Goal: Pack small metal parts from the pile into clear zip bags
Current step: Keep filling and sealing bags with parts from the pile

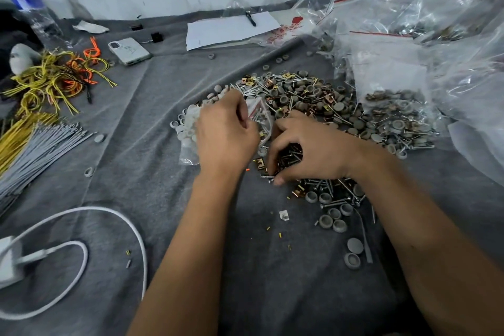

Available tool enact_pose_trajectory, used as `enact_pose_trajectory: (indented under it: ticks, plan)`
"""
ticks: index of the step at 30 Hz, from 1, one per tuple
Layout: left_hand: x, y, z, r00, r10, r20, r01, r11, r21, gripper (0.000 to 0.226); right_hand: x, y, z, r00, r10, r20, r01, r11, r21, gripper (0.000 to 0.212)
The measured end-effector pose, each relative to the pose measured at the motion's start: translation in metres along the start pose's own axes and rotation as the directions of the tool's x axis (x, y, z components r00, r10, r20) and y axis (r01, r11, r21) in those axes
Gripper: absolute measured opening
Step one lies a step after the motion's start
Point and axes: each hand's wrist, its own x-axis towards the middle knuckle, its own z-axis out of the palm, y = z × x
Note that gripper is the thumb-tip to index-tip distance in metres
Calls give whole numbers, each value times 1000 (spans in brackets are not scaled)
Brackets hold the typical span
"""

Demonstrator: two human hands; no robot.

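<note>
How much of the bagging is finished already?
Some is done: filled bags lie on the right. Right now the left hand holds a small clear bag while the right hand gathers dark screws. Lots is left: a big pile of parts still sits on the cloth.

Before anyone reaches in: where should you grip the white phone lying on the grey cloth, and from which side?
Pinch the white phone across its two long edges from above. It lies flat, camera side up, so only its thin sides offer a grip; bare grey cloth flanks both.
</note>
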Motion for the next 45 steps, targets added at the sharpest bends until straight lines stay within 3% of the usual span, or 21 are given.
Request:
enact_pose_trajectory:
  ticks: [6,10,14,20,31,34,38,42,45]
  plan:
    - [-1,-7,4,1000,-14,-11,14,1000,-19,14,-1,5,-3,997,6,-82,-2,999,49,7]
    - [1,-11,5,991,-123,-46,119,991,-67,9,-2,8,-7,917,85,-389,3,975,220,6]
    - [0,-11,5,990,-136,-29,132,985,-112,7,-1,4,-3,803,105,-587,20,979,202,8]
    - [-1,-4,9,999,-32,-34,28,992,-120,25,2,-4,3,802,39,-597,39,992,118,16]
    - [0,-9,14,987,-148,-63,126,956,-265,18,-3,5,-6,735,149,-662,26,968,248,19]
    - [0,-9,12,981,-180,-66,157,951,-266,19,-9,10,-13,809,119,-576,7,977,212,13]
    - [-1,-10,12,975,-205,-88,187,966,-178,26,-8,8,-11,959,14,-282,20,993,115,12]
    - [-2,-11,13,981,-192,-35,189,978,-84,38,0,0,3,994,-50,-102,45,998,-43,18]
    - [-3,-9,12,981,-196,12,196,979,-54,30,2,-1,6,998,-29,-50,26,997,-68,14]
